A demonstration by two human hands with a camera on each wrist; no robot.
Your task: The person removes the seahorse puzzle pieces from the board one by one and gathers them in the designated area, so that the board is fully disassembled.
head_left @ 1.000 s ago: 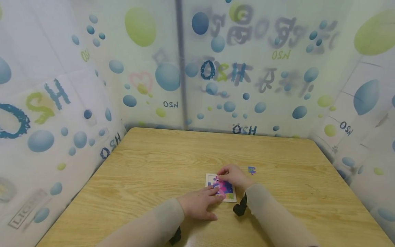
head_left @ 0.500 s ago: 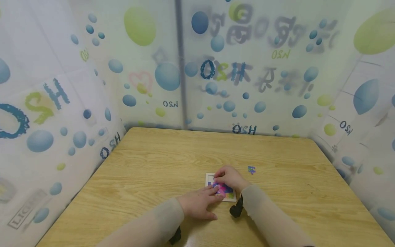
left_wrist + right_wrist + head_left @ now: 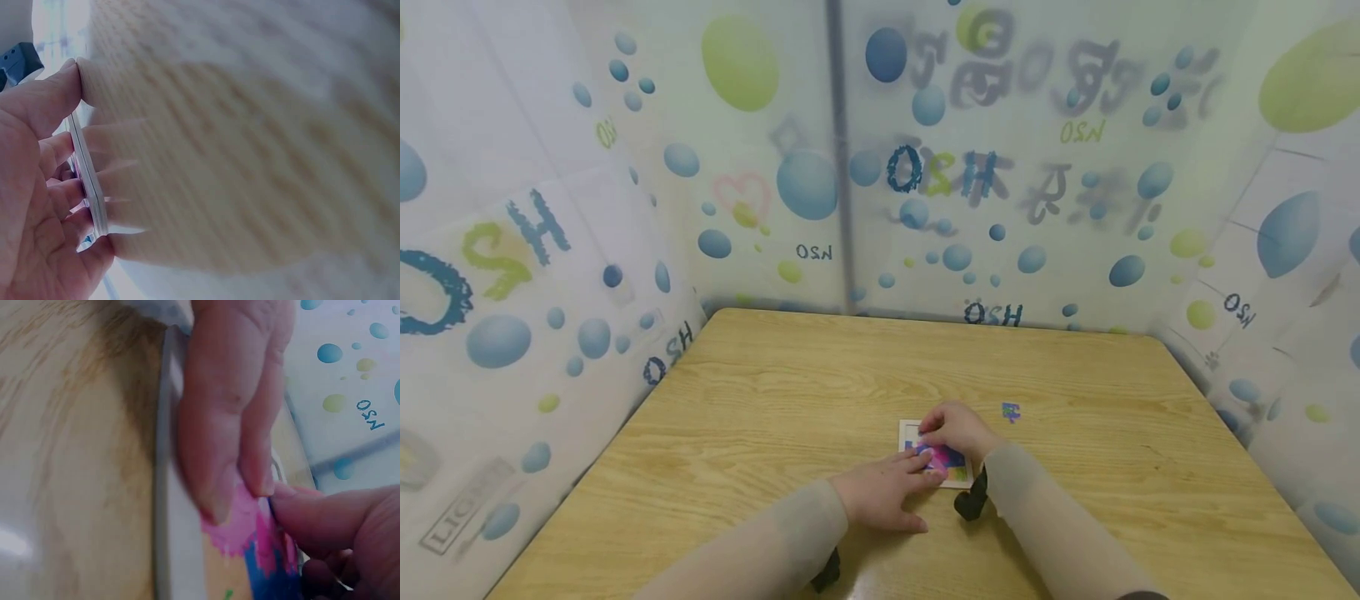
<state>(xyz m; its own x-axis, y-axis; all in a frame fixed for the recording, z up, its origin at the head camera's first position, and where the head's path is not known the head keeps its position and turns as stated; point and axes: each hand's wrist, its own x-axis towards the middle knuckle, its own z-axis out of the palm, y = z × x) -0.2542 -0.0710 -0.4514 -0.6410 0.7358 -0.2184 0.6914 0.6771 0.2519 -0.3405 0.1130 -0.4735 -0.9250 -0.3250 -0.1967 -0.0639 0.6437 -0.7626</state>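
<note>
A small jigsaw puzzle in a white frame (image 3: 907,427) lies on the table, with a pink, blue and purple picture. My left hand (image 3: 883,492) rests on its lower left part, fingers stretched out; the left wrist view shows those fingers over the board's edge (image 3: 92,187). At the upper part of the puzzle my right hand (image 3: 961,429) pinches a puzzle piece between thumb and fingers, almost wholly hidden by them. Close up in the right wrist view, my right thumb (image 3: 325,515) is beside the left fingertips on the pink part (image 3: 234,531).
One loose blue-purple puzzle piece (image 3: 1011,412) lies to the right of the frame. The wooden table (image 3: 775,375) is bordered by pale curtains (image 3: 760,275) with printed bubbles at the back and sides. Black wrist devices (image 3: 972,500) sit under both forearms.
My right hand has shifted slightly left over the top of the puzzle, then stays almost still. The left hand keeps its place on the puzzle.
</note>
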